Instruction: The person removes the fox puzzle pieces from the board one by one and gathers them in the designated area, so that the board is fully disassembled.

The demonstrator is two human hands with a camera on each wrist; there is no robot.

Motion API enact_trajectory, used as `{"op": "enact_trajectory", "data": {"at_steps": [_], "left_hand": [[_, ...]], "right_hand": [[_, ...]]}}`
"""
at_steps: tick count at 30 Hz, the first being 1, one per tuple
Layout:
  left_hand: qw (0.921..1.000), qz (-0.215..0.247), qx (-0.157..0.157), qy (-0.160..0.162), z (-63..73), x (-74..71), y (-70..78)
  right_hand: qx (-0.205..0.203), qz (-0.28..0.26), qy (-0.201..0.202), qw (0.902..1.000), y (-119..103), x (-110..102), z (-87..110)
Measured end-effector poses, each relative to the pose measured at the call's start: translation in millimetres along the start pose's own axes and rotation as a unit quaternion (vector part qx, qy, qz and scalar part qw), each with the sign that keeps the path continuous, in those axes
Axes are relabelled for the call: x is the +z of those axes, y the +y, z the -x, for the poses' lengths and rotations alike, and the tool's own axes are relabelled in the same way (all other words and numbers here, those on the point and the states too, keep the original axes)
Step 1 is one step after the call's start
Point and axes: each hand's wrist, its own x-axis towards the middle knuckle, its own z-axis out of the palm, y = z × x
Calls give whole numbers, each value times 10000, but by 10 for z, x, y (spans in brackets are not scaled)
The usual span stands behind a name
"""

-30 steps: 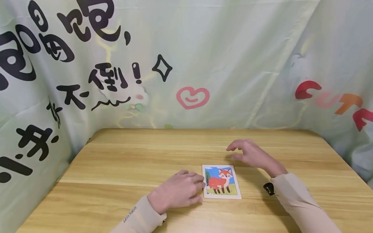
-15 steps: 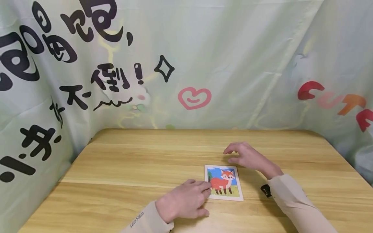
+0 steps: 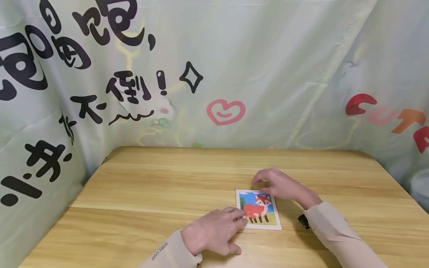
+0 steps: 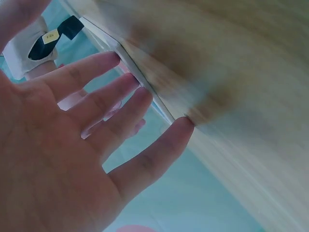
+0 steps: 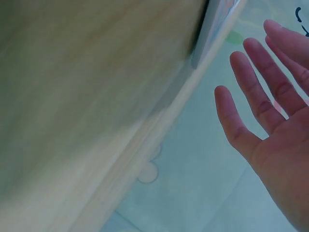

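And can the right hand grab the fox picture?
Probably yes: the right hand hovers by the far edge of the fox picture, and nothing shows in between. The left hand is only at the picture's left side.

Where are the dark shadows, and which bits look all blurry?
Head view: the fox card looks fairly clear, and soft shadow lies on the table beside the right sleeve; left wrist view: dark, fuzzy shadows spread on the table beyond the left hand; right wrist view: much of the table is dim and smeary, while the right hand looks clearer.
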Motion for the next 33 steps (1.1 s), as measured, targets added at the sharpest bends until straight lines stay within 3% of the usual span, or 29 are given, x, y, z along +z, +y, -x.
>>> {"op": "enact_trajectory", "data": {"at_steps": [10, 22, 33], "left_hand": [[9997, -3, -25, -236, -4, 12, -3], [9996, -213, -39, -204, 1, 11, -8], [9994, -325, -26, -146, 1, 11, -11]], "right_hand": [[-128, -178, -529, 9984, -126, 150, -120], [-24, 26, -632, 9980, -189, 199, -194], [-418, 381, -676, 9961, -186, 221, -223]]}}
